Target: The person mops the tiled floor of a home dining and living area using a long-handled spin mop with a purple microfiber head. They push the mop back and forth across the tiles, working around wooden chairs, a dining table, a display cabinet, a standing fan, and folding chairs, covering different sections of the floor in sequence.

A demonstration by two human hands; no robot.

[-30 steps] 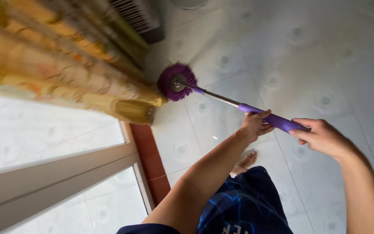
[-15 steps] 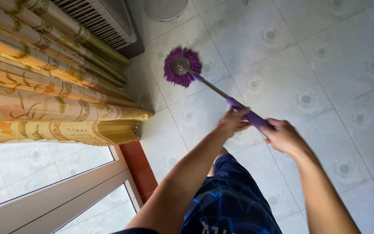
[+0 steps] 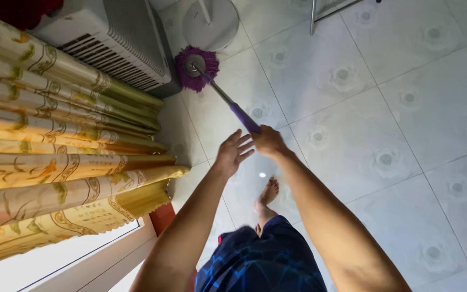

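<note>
R hand (image 3: 268, 141) clamps mop handle (image 3: 244, 118), hiding its end; L hand (image 3: 233, 152) apparently open alongside.

right hand (image 3: 268, 141) fisted, left hand (image 3: 232, 153) open, fingers spread.

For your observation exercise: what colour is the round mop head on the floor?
Purple, the mop head shows best in the head view, beside the white appliance.

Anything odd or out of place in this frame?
Nothing spilled or broken. One oddity: only the right hand grips the mop handle; the left hand is open beside it, fingers spread. The mop head sits against the base of the white appliance, near the fan base.
</note>
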